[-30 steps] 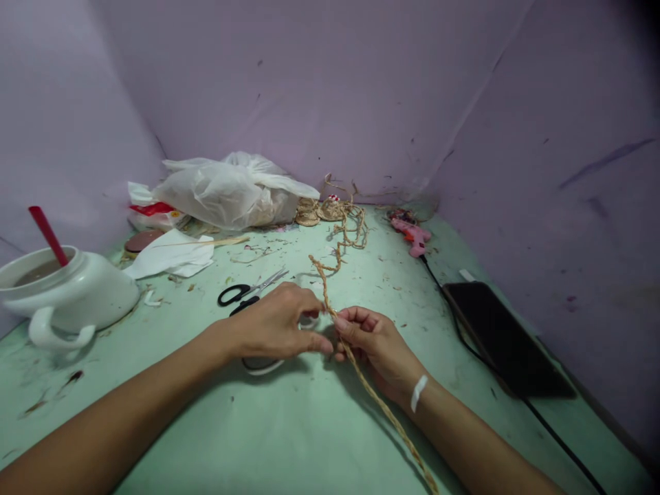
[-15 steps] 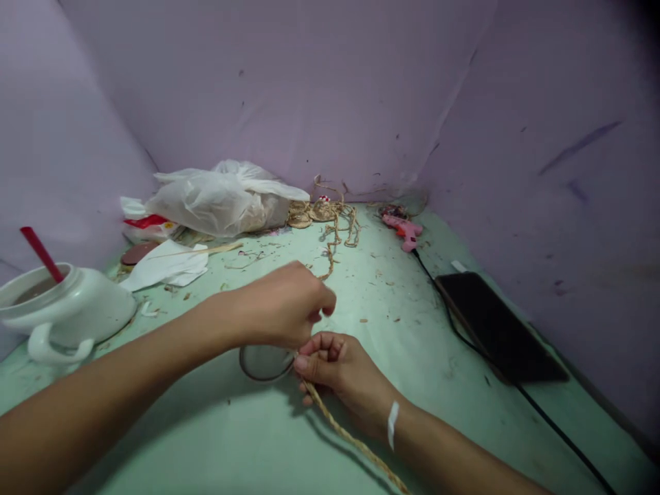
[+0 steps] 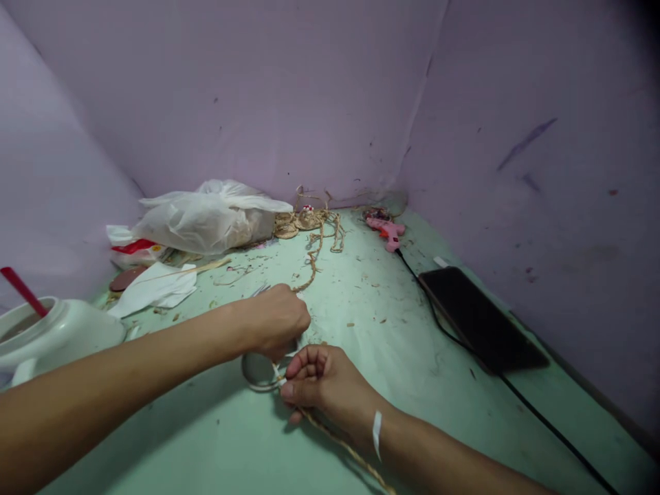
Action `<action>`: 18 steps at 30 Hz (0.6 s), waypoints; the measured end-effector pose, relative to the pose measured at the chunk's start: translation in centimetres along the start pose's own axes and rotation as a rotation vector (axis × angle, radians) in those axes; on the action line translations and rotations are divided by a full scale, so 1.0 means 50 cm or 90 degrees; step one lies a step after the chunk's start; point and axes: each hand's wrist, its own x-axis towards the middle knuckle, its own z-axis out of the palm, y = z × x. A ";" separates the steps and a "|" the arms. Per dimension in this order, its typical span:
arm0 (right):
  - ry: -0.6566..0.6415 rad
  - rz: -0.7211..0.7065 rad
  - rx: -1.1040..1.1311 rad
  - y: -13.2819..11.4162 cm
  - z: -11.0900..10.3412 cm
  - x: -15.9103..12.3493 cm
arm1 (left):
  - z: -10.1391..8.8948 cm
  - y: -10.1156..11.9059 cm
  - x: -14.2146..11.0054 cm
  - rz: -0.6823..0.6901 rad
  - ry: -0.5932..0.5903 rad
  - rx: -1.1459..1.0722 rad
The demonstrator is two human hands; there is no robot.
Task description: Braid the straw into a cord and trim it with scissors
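Observation:
My right hand (image 3: 327, 385) is closed, thumb and fingers pinching a tan twisted fibre rope (image 3: 353, 454), which trails toward the lower right. A small white bit shows at the pinch, with a short strand leading up toward my left hand (image 3: 281, 320). That hand is curled closed, back up, just above and left of the right one; its fingertips and whatever they grip are hidden. Beyond it more knotted rope (image 3: 312, 268) runs to the far wall. A ring-shaped item with a pale rim (image 3: 255, 386) lies under the hands. Scissors (image 3: 260, 290) are mostly covered by my left hand.
A white mug (image 3: 82, 326) with a red stick stands at left. Behind are white paper (image 3: 155, 289), a plastic bag (image 3: 206, 220) and coiled woven pieces (image 3: 286, 227). At right lie a pink glue gun (image 3: 386, 230), a black cable and a phone (image 3: 479, 316).
Both hands have moved left and nearer to me in view. My left hand has gone from fingers apart beside the rope to curled closed, turned back up. My right hand keeps its pinch.

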 end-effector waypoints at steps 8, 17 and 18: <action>0.061 -0.046 0.019 -0.028 -0.016 0.000 | -0.028 0.009 -0.061 -0.111 0.446 0.204; 0.126 -0.148 -0.146 -0.022 -0.024 0.020 | 0.052 0.141 -0.169 -0.429 0.253 -0.066; 0.123 -0.154 -0.170 -0.019 -0.024 0.022 | 0.053 0.145 -0.168 -0.447 0.210 -0.132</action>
